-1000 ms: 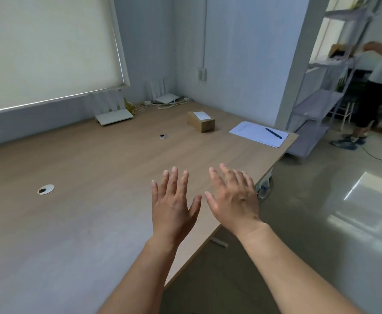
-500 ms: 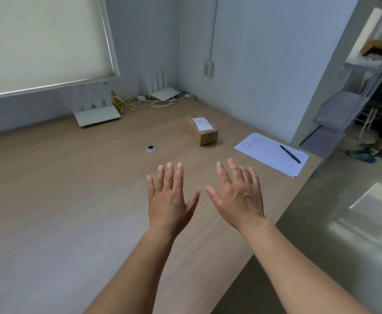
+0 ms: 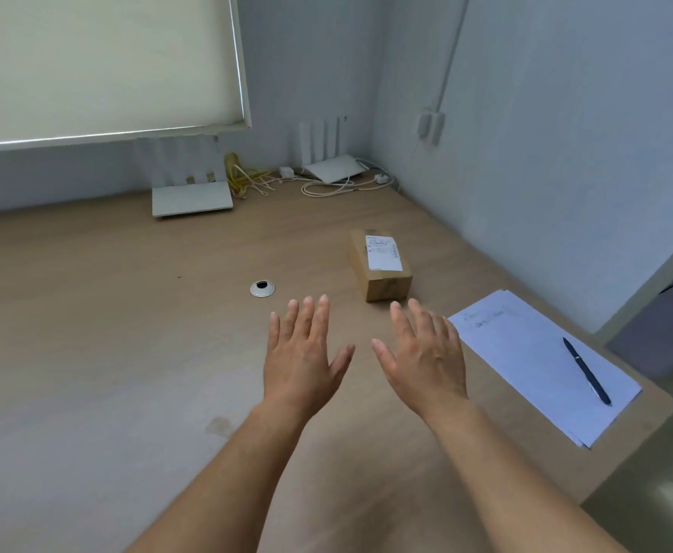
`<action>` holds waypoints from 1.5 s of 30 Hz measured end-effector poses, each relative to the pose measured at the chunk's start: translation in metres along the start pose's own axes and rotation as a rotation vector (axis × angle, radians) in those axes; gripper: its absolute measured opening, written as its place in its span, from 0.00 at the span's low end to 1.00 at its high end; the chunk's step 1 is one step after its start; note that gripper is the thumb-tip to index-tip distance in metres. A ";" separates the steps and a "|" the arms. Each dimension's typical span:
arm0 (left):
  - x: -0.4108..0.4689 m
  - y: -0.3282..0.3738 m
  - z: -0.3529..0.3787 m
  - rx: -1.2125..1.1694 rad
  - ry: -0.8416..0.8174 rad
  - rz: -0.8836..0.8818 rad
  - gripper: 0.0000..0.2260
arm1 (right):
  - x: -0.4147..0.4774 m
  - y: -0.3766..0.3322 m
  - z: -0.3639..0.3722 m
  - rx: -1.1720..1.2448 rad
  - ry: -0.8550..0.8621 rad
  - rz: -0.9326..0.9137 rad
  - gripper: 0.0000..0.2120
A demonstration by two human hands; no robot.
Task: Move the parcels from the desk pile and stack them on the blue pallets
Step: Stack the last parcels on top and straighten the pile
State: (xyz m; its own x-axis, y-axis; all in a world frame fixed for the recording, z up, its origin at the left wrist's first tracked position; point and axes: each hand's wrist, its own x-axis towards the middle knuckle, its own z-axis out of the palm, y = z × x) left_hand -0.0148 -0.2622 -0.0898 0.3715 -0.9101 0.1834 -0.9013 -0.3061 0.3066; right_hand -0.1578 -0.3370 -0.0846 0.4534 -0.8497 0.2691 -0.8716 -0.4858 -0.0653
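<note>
Cardboard parcel [image 3: 380, 264] is sitting alone on the wooden counter [image 3: 87, 353], its long side running away from the camera and a white printed label [image 3: 383, 253] lying flat on its top face. Nothing is touching it.

Just nearer than the parcel, both hands are hovering palm-down over the counter with fingers spread and straight, gripping nothing. The left hand [image 3: 301, 361] is floating near and to the left of the parcel's front end; the right hand [image 3: 426, 361] is floating directly in front of that end, its longest fingertips [image 3: 396, 307] showing just below the parcel's near bottom edge. Whether they are touching it cannot be told. The two hands are sitting side by side with a narrow gap between the thumbs.

Left of the parcel, a round cable grommet [image 3: 262, 288] is lying set into the counter. Right of and nearer than the parcel, a sheaf of white papers [image 3: 526, 353] is lying near the counter's edge with a dark pen [image 3: 586, 371] resting on it. Beyond the parcel, against the wall, two white routers [image 3: 192, 198] [image 3: 332, 167] are standing amid loose yellow and white cables [image 3: 247, 179].
</note>
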 end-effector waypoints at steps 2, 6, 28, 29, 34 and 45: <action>0.031 0.018 0.017 -0.005 -0.037 -0.026 0.32 | 0.029 0.027 0.013 0.006 -0.007 -0.024 0.26; 0.085 0.046 0.049 -0.026 -0.129 -0.069 0.31 | 0.078 0.075 0.040 0.026 -0.074 -0.039 0.27; 0.233 0.052 0.140 -0.666 -0.359 -0.620 0.28 | 0.235 0.121 0.140 0.648 -0.631 0.222 0.08; 0.231 0.052 0.139 -0.710 -0.351 -0.640 0.29 | 0.233 0.121 0.137 0.667 -0.641 0.225 0.11; 0.209 0.051 0.122 -0.780 -0.329 -0.649 0.33 | 0.215 0.114 0.113 0.699 -0.627 0.178 0.31; 0.111 0.035 0.042 -0.802 -0.088 -0.603 0.31 | 0.149 0.060 0.057 0.804 -0.567 -0.073 0.35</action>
State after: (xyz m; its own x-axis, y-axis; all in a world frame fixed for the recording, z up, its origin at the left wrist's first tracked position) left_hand -0.0145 -0.3852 -0.0982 0.6689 -0.6927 -0.2698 -0.1397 -0.4736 0.8696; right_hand -0.1318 -0.5047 -0.1029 0.7064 -0.6823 -0.1880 -0.5466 -0.3572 -0.7574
